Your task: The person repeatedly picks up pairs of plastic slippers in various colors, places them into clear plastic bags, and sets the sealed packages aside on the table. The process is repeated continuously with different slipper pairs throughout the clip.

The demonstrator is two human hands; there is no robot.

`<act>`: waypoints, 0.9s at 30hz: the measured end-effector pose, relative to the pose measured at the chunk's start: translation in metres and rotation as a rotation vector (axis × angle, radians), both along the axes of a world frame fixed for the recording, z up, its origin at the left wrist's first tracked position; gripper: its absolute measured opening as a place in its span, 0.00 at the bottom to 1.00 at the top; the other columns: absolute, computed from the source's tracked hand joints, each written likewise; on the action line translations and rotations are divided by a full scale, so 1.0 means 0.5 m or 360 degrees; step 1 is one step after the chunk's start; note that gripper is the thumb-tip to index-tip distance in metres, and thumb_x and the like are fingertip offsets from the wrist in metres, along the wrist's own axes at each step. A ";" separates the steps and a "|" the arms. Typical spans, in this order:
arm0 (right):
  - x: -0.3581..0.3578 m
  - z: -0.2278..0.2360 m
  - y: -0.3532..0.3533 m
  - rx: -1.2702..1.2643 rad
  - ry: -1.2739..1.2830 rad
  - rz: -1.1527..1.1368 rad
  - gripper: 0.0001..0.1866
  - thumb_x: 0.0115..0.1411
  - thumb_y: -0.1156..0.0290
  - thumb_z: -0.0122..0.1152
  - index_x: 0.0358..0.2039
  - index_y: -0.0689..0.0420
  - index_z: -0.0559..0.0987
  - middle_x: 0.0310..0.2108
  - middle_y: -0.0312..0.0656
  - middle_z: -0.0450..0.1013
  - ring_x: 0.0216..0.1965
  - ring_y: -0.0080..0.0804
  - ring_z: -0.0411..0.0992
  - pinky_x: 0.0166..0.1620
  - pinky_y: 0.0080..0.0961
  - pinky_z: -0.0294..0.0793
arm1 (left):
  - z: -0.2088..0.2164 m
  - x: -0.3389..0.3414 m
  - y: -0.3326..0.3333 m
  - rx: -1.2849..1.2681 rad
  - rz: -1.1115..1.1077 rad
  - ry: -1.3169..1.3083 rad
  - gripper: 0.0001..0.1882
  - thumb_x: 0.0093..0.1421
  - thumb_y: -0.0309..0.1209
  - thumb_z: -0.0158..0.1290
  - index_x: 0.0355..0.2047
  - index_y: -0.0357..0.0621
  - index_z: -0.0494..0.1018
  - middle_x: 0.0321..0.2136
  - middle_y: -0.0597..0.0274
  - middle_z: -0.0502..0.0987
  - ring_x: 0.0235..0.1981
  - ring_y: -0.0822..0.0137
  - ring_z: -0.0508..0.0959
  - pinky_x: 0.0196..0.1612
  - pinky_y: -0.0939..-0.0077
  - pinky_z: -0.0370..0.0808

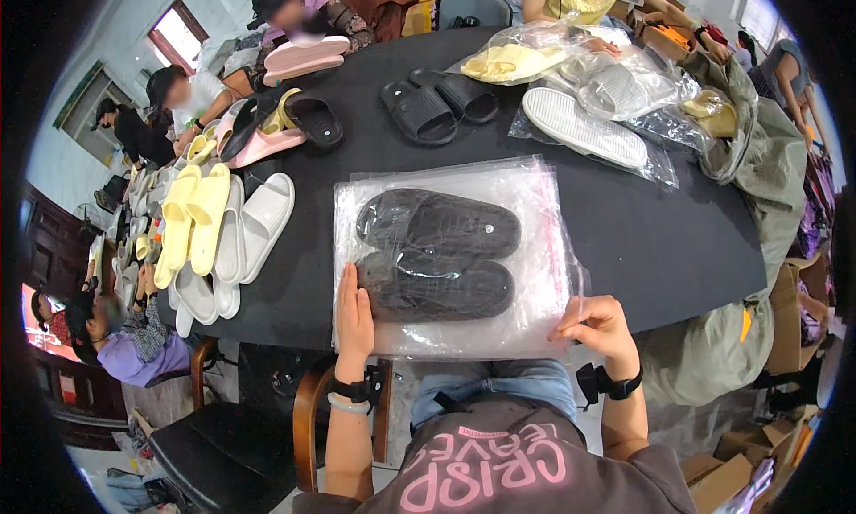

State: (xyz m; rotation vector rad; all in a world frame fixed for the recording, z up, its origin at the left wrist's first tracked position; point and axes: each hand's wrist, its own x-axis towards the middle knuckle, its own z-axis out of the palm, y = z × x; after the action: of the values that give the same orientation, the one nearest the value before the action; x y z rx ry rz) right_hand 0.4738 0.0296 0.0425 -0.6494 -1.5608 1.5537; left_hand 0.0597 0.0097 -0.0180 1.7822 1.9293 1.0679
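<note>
A pair of black slide slippers lies side by side inside a clear plastic bag, on what looks like a stack of more clear bags. The stack is at the table's near edge, in front of me. My left hand rests along the lower left of the bag, its fingers stretched out and touching the plastic beside the nearer slipper. At the lower right corner, my right hand pinches the bag's edge between thumb and fingers. A reddish strip runs down that right side of the bag.
Yellow slippers and grey slippers are heaped at left. Black slippers stand beyond the bag. Bagged white slippers lie at far right, beside a grey-green sack. A wooden-armed chair stands at lower left. Several people work around the table.
</note>
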 end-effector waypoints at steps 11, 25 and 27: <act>0.038 -0.071 0.070 -0.0557 0.0357 0.0593 0.08 0.63 0.75 0.61 0.39 0.68 0.81 0.40 0.56 0.79 0.41 0.44 0.80 0.45 0.35 0.80 | -0.012 0.008 0.001 0.0073 0.0067 0.0165 0.27 0.73 0.37 0.34 0.66 0.32 0.57 0.67 0.45 0.59 0.68 0.49 0.58 0.70 0.59 0.53; -0.314 0.016 0.228 0.1635 -0.1261 0.0532 0.21 0.61 0.61 0.61 0.56 0.47 0.77 0.62 0.56 0.63 0.65 0.57 0.60 0.65 0.47 0.61 | -0.013 0.006 -0.004 0.0105 0.0049 0.0233 0.30 0.73 0.43 0.31 0.67 0.35 0.56 0.68 0.46 0.58 0.70 0.50 0.56 0.70 0.60 0.50; -0.343 -0.010 0.241 0.1694 -0.1264 0.0540 0.21 0.63 0.61 0.59 0.56 0.49 0.77 0.56 0.54 0.68 0.63 0.55 0.62 0.65 0.48 0.61 | -0.012 0.010 -0.003 0.0098 0.0043 0.0223 0.30 0.73 0.43 0.31 0.68 0.35 0.56 0.68 0.46 0.57 0.70 0.50 0.56 0.70 0.60 0.50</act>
State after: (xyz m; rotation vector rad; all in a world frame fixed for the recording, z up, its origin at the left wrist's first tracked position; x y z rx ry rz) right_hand 0.3022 0.1501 0.0374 -0.3713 -2.8461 0.4172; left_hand 0.0645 0.0080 -0.0238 1.9164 2.0273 1.0473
